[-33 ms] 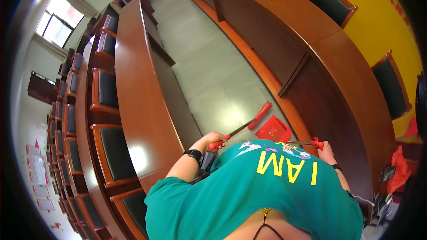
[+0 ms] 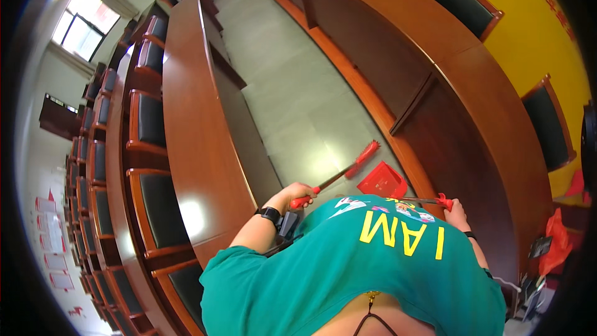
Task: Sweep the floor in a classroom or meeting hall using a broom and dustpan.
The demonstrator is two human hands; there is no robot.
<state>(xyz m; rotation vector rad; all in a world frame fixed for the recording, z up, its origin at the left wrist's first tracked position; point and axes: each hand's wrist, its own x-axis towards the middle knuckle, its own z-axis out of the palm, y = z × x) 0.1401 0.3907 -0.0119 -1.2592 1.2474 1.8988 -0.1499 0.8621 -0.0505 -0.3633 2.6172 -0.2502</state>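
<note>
My left hand (image 2: 293, 195) is closed around the red grip of a broom (image 2: 362, 160). Its dark shaft slants away to the right, and its red bristle head is over the grey floor (image 2: 280, 81). Just right of the bristles a red dustpan (image 2: 380, 178) rests low near the wooden base of the right-hand desk. The near part of the pan is hidden by my shirt. My right hand (image 2: 456, 213) grips the red end of the dustpan's handle, out to the right.
A long brown desk (image 2: 199, 118) runs along the left, with rows of black-padded chairs (image 2: 149, 121) behind it. Another long desk (image 2: 460, 78) curves along the right. A red plastic bag (image 2: 555, 242) and a white cable are at the lower right.
The broom head has shifted slightly up and to the right, next to the dustpan. The dustpan and my right hand stay nearly in place.
</note>
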